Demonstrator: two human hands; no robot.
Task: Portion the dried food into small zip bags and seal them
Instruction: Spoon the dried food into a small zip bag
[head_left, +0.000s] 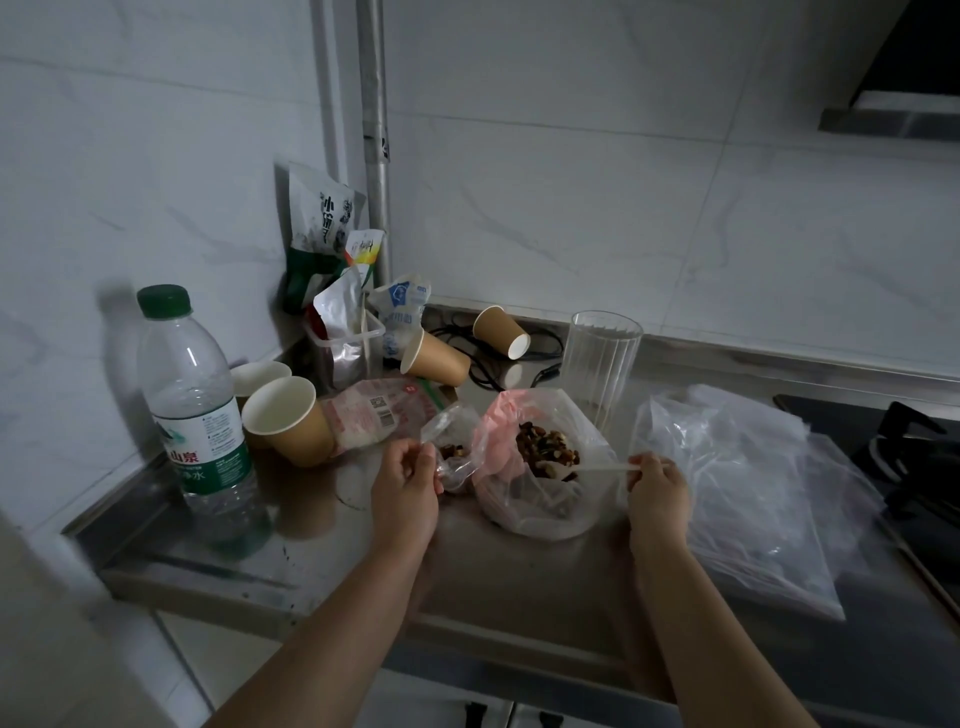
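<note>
Left hand (404, 480) pinches the rim of a small zip bag (453, 451), mouth up, some dried food already inside. Right hand (657, 488) grips the handle of a white spoon (597, 469); the spoon's bowl sits in the dried food (548, 451) within a large clear bag (540, 467) on the steel table (311, 561), just right of the small bag. Pile of clear bags (743, 483) lies right of the right hand. Water bottle (195, 405) and paper cups (288, 418) stand left; tall clear glass (600, 358) behind.
</note>
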